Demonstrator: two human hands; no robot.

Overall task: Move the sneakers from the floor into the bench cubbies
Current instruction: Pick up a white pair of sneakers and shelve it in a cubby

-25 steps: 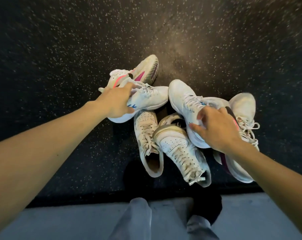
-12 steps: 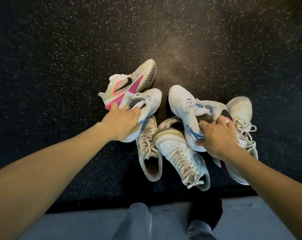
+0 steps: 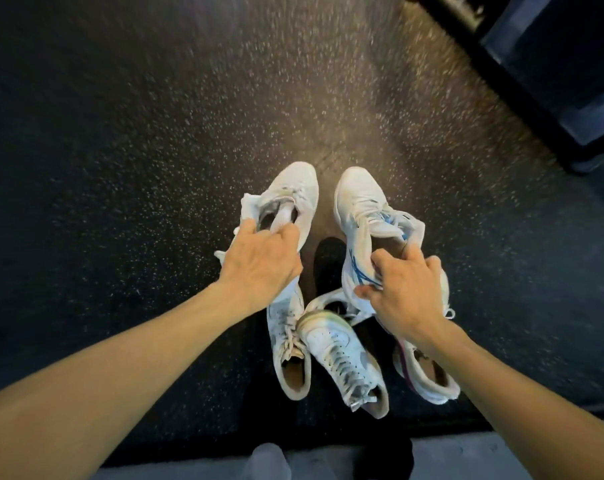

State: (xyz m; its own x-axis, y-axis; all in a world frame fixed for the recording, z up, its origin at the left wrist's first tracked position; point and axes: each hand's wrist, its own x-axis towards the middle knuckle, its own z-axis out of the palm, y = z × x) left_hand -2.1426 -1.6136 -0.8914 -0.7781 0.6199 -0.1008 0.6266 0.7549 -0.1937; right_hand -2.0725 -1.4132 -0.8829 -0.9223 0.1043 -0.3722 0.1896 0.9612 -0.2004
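My left hand [image 3: 260, 263] grips a white sneaker [image 3: 295, 195] by its collar, toe pointing away from me. My right hand [image 3: 402, 292] grips its mate, a white sneaker with blue markings [image 3: 362, 216], by the heel collar. Both are lifted above the pile. Below them on the speckled black floor [image 3: 120, 168] lie two white high-top sneakers [image 3: 342, 355] [image 3: 288, 355], and a white sneaker with a pink sole line [image 3: 421, 372] lies under my right forearm. The pink-and-white sneaker from before is out of sight.
A dark blue bench or cabinet [image 3: 550, 64] stands at the upper right. A grey floor strip [image 3: 466, 455] runs along the bottom edge, with my grey-trousered legs [image 3: 269, 462] there.
Both hands have raised their white sneakers off the pile and brought them side by side. My view has tilted up, bringing the dark blue furniture into the upper right.
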